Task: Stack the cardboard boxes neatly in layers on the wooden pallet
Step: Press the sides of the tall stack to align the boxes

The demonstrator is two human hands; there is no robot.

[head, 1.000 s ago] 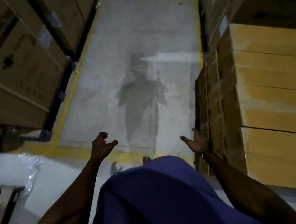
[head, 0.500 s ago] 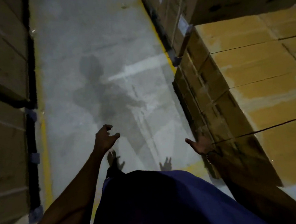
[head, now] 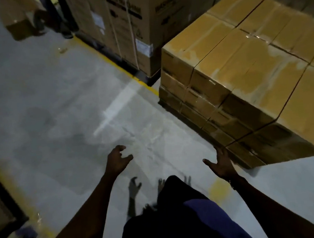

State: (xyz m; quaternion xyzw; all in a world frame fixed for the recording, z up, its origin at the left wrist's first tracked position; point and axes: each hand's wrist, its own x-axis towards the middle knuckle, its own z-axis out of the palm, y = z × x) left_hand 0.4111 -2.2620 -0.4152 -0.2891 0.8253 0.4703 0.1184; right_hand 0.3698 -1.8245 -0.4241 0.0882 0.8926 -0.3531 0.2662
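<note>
Both hands are out in front of the person, over the grey floor [head: 58,101]. The left hand [head: 118,160] hangs in the air with its fingers bent loosely, and it holds nothing. The right hand [head: 221,163] is spread wide with the palm turned inward, and it holds nothing too. It is just beside the low near corner of the boxes [head: 243,68]; I cannot tell if it touches them.

The boxes are brown and sit to the right, stacked in neat layers, side by side and tight together. Their tops are flat and shiny with tape. A dark edge shows under the stack at the floor, but it is too dim to tell if that is the pallet.

Behind the stack stand big boxes [head: 124,26] with dark print on them. A yellow line [head: 116,65] runs on the floor along their bottom edge. A pale stripe [head: 113,109] crosses the floor in the middle. The person's blue shirt [head: 210,219] fills the bottom.
</note>
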